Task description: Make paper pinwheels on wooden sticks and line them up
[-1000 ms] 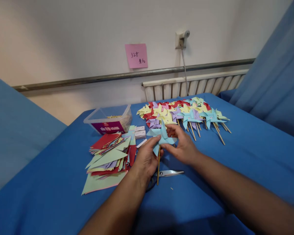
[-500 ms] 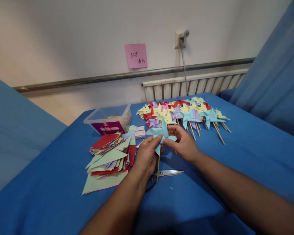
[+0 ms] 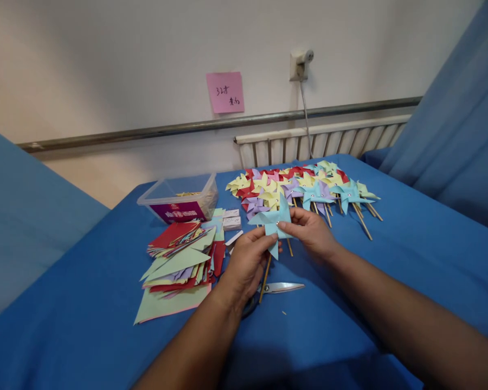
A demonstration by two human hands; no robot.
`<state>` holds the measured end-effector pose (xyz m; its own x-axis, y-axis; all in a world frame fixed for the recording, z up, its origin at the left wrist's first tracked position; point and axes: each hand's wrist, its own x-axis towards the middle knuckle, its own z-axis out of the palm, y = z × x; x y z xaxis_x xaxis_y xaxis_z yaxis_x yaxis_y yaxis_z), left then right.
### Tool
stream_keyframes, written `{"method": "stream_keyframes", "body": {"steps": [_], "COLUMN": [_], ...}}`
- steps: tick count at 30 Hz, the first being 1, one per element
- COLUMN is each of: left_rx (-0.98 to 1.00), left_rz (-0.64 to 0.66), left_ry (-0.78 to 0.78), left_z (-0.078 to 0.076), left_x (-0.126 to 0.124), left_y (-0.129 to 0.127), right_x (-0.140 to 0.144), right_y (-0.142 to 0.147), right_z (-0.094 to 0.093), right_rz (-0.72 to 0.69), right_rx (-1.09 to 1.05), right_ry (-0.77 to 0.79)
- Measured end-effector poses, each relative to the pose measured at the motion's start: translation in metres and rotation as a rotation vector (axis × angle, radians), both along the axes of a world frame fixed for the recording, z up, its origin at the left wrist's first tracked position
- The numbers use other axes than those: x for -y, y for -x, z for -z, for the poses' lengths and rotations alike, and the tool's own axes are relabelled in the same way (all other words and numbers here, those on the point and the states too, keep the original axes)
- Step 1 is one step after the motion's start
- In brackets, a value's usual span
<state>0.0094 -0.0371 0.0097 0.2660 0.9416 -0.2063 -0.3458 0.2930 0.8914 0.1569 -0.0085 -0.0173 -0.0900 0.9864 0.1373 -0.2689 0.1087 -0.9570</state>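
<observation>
Pinwheel (image 3: 273,221), light blue, is up off the blue surface (image 3: 390,260), held between both hands in front of the pile of finished pinwheels (image 3: 305,187). Left hand (image 3: 247,264) pinches its lower edge and stick (image 3: 265,276) with fingers pressed together; right hand (image 3: 314,232) nips the paper from the other side. Scissors (image 3: 278,287) lie just below the stick. Paper stack (image 3: 181,260) sits left, plastic box (image 3: 181,197) behind it.
</observation>
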Motion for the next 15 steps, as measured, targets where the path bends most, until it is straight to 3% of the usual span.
{"method": "stream_keyframes", "body": {"steps": [6, 15], "left_rx": [0.006, 0.003], "left_rz": [-0.076, -0.11], "left_ry": [0.009, 0.029], "left_z": [-0.001, 0.002], "left_x": [0.002, 0.001], "left_y": [-0.003, -0.004], "right_x": [-0.001, 0.004], "right_y": [-0.002, -0.001], "right_z": [0.003, -0.011], "right_rz": [-0.003, 0.037], "right_rx": [0.046, 0.111], "right_ry": [-0.06, -0.023]}}
